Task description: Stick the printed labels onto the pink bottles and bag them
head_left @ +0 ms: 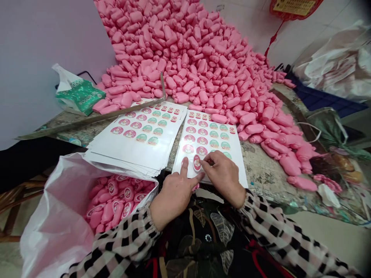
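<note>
A white sticker sheet [232, 154] with round pink and green labels lies at the table's front edge. My left hand [174, 193] rests on its near end, index finger and thumb stretched out flat, pressing the sheet down. My right hand [223, 173] pinches a pink oval sticker [197, 162], which is lifting off the sheet. A huge heap of small pink plastic bottles [197, 50] covers the back and right of the table.
A stack of more sticker sheets [136, 143] lies to the left. A white plastic bag [58, 220] at lower left holds labelled pink bottles [116, 200]. A green tissue pack [78, 96] sits at far left, clear bags [339, 65] at right.
</note>
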The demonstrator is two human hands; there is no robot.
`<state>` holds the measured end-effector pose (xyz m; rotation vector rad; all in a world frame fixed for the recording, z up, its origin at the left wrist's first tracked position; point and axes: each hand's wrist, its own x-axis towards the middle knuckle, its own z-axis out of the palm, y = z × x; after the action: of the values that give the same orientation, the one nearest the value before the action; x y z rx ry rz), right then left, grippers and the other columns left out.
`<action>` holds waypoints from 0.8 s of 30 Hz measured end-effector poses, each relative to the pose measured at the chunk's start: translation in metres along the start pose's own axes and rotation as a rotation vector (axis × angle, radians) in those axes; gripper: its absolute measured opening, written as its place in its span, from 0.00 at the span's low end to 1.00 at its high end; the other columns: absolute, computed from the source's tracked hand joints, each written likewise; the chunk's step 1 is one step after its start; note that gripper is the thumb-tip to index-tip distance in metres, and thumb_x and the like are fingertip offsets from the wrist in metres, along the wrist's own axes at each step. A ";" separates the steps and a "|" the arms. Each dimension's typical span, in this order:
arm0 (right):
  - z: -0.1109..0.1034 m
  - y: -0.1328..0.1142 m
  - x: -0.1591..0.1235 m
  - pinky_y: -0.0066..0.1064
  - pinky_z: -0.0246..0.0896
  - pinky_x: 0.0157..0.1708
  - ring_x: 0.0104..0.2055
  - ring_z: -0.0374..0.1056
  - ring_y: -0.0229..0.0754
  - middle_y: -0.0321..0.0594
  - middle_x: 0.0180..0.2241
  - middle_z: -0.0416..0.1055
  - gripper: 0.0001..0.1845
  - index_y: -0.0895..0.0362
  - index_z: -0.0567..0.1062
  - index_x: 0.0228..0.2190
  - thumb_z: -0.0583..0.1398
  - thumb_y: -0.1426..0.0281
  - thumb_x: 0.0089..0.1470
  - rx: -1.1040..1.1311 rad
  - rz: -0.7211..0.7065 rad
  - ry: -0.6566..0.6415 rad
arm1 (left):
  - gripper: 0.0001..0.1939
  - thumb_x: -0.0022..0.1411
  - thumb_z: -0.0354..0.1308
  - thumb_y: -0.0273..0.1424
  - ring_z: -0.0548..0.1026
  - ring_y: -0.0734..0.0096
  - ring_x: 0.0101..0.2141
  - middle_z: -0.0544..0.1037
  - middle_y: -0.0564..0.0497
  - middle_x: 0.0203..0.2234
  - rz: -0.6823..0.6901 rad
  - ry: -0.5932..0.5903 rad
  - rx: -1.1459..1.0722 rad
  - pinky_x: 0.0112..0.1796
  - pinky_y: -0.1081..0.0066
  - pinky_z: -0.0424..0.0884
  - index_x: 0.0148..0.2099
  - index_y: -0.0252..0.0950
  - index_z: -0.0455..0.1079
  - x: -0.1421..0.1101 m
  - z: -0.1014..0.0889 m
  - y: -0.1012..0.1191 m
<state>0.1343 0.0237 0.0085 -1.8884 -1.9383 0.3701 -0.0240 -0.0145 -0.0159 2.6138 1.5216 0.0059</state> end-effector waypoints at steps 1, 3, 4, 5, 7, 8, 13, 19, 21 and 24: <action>-0.003 0.002 0.003 0.29 0.50 0.29 0.31 0.64 0.38 0.34 0.30 0.71 0.10 0.53 0.73 0.26 0.58 0.61 0.51 0.037 0.022 0.011 | 0.27 0.64 0.48 0.34 0.76 0.55 0.34 0.49 0.33 0.63 0.004 -0.001 -0.018 0.33 0.58 0.70 0.64 0.57 0.50 -0.001 0.000 -0.001; -0.007 0.011 0.009 0.30 0.51 0.29 0.29 0.63 0.38 0.34 0.28 0.71 0.11 0.53 0.73 0.25 0.60 0.59 0.49 0.147 0.084 0.006 | 0.27 0.63 0.50 0.32 0.76 0.55 0.35 0.50 0.36 0.63 0.015 -0.001 -0.090 0.34 0.57 0.70 0.62 0.58 0.54 -0.004 -0.001 -0.004; -0.007 0.017 0.011 0.30 0.51 0.29 0.29 0.63 0.38 0.34 0.27 0.71 0.11 0.53 0.73 0.25 0.61 0.58 0.48 0.217 0.113 -0.007 | 0.27 0.62 0.51 0.31 0.76 0.55 0.37 0.50 0.37 0.63 0.021 0.006 -0.151 0.36 0.56 0.70 0.61 0.58 0.55 -0.006 -0.003 -0.006; -0.007 0.022 0.013 0.30 0.52 0.29 0.28 0.62 0.38 0.34 0.26 0.70 0.12 0.54 0.73 0.25 0.61 0.57 0.47 0.298 0.137 -0.022 | 0.27 0.62 0.52 0.31 0.75 0.54 0.41 0.51 0.39 0.63 0.025 0.022 -0.230 0.39 0.56 0.69 0.61 0.58 0.56 -0.010 -0.005 -0.008; -0.006 0.032 0.014 0.30 0.53 0.28 0.26 0.61 0.37 0.34 0.24 0.68 0.14 0.55 0.73 0.24 0.63 0.56 0.45 0.494 0.178 -0.038 | 0.25 0.62 0.53 0.34 0.70 0.55 0.48 0.56 0.44 0.62 -0.001 0.089 -0.450 0.46 0.55 0.66 0.60 0.54 0.58 -0.017 -0.011 -0.010; -0.007 0.033 0.013 0.30 0.53 0.28 0.26 0.60 0.37 0.33 0.23 0.67 0.15 0.55 0.72 0.24 0.64 0.56 0.44 0.603 0.190 -0.041 | 0.23 0.61 0.54 0.37 0.68 0.56 0.51 0.60 0.45 0.59 -0.043 0.136 -0.599 0.49 0.57 0.64 0.59 0.52 0.61 -0.019 -0.015 -0.011; -0.021 0.009 -0.002 0.29 0.56 0.30 0.28 0.61 0.36 0.34 0.25 0.67 0.14 0.56 0.71 0.24 0.65 0.58 0.44 0.913 0.139 -0.049 | 0.25 0.62 0.46 0.50 0.71 0.72 0.28 0.72 0.49 0.32 -0.392 0.143 -1.776 0.29 0.72 0.70 0.49 0.38 0.67 -0.007 -0.031 -0.003; -0.030 -0.017 -0.018 0.29 0.57 0.27 0.26 0.61 0.36 0.35 0.25 0.69 0.12 0.56 0.72 0.24 0.64 0.61 0.45 0.860 0.093 -0.095 | 0.20 0.61 0.51 0.48 0.70 0.77 0.24 0.71 0.52 0.30 -0.564 0.075 -2.451 0.21 0.76 0.67 0.44 0.37 0.67 0.027 -0.034 0.007; -0.028 -0.016 -0.019 0.29 0.58 0.27 0.26 0.62 0.36 0.35 0.25 0.70 0.11 0.56 0.72 0.24 0.64 0.61 0.45 0.854 0.092 -0.093 | 0.21 0.61 0.51 0.48 0.70 0.77 0.25 0.71 0.52 0.30 -0.517 0.061 -2.467 0.21 0.76 0.68 0.44 0.36 0.68 0.030 -0.032 0.008; -0.025 -0.012 -0.021 0.30 0.58 0.30 0.28 0.63 0.37 0.35 0.25 0.70 0.10 0.56 0.72 0.24 0.64 0.62 0.47 0.814 0.066 -0.081 | 0.22 0.59 0.53 0.48 0.70 0.77 0.24 0.71 0.52 0.28 -0.462 0.056 -2.456 0.22 0.76 0.69 0.44 0.35 0.70 0.031 -0.030 0.008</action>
<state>0.1349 0.0004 0.0344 -1.3951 -1.4291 1.0753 -0.0034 0.0112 0.0135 0.2767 0.6599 1.0183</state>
